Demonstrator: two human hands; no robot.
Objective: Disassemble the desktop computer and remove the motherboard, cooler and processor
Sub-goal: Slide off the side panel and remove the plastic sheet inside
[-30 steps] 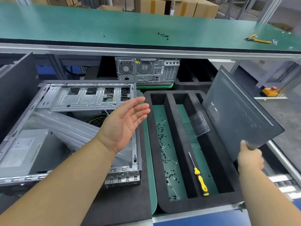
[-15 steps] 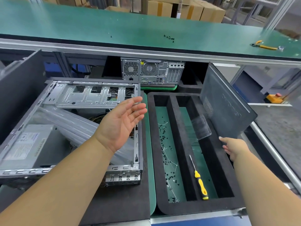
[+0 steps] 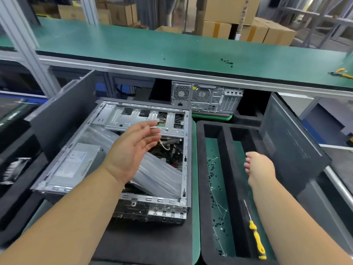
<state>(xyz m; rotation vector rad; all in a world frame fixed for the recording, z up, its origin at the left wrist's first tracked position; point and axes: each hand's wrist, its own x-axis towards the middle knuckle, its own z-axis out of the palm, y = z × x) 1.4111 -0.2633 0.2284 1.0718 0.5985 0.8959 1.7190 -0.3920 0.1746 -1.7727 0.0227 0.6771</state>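
Opening stage: the desktop case (image 3: 122, 155) lies on its side with its cover off — motherboard, cooler and processor are not yet out, by my reading.
Left hand (image 3: 131, 152): palm up, fingers straight and spread, holding nothing; it hovers over the open case, with the power supply (image 3: 76, 165) just beyond its wrist side.
Right hand (image 3: 257, 167): fingers loose, empty, over the foam tray (image 3: 200, 169).
Side panel (image 3: 290, 142): leaning upright just past the right hand, apart from it.
Screwdriver (image 3: 255, 234): lying in the tray on the near side of the right hand.
Next move: probably picking up the screwdriver — then clearing the clear plastic duct (image 3: 158, 176) under the left hand to reach the board.
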